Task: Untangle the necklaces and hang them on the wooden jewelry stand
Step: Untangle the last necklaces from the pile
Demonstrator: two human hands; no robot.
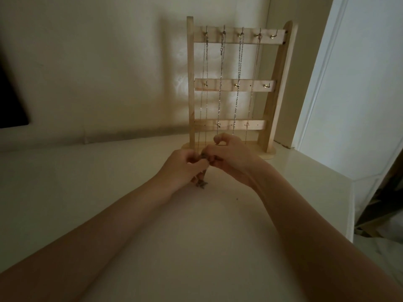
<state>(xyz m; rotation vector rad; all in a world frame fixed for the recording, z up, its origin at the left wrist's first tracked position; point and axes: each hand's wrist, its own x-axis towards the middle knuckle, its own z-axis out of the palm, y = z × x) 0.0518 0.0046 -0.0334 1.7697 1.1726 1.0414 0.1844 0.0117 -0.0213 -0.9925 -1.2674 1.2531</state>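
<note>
A wooden jewelry stand (pixel 273 88) with three cross bars and small hooks stands upright against the wall. Several thin necklace chains (pixel 238 83) hang from its top-bar hooks; the rightmost top hook is bare. Just in front of the stand's base, my left hand (pixel 182 167) and my right hand (pixel 231 156) meet and pinch a small dark tangled necklace (pixel 201 184). Part of it dangles below my left hand and touches the table. The bit between my fingers is mostly hidden.
The stand sits on a pale table (pixel 109 203) whose right edge runs close beside the stand. A white door frame (pixel 322 83) rises at the right. A dark screen edge (pixel 11 101) shows at the far left.
</note>
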